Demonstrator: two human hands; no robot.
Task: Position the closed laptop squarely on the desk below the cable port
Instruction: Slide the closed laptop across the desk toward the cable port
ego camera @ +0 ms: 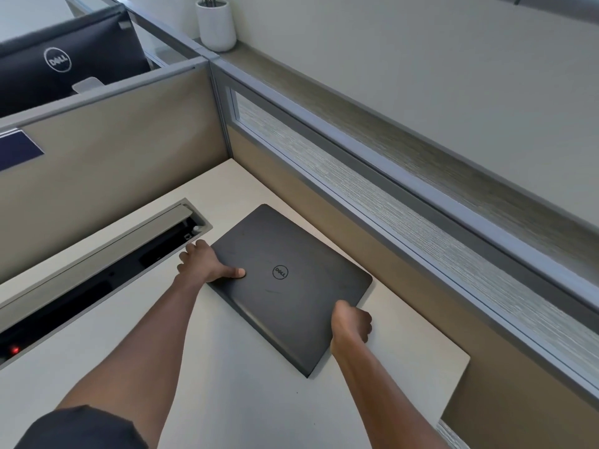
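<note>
Gripping the closed laptop [288, 283] by opposite edges, left hand [207, 264] nearest the cable port [107, 270] and right hand [351, 322] at the near edge, I can square it flat on the table [246, 400].

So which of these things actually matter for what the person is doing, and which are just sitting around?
Part of the job:
- closed laptop, gripped at its edges
- left hand and right hand
- cable port, the open trough in the desk
- desk

Just lying about:
- white vase on the ledge
- monitor behind the partition
- blue card on the partition
</note>
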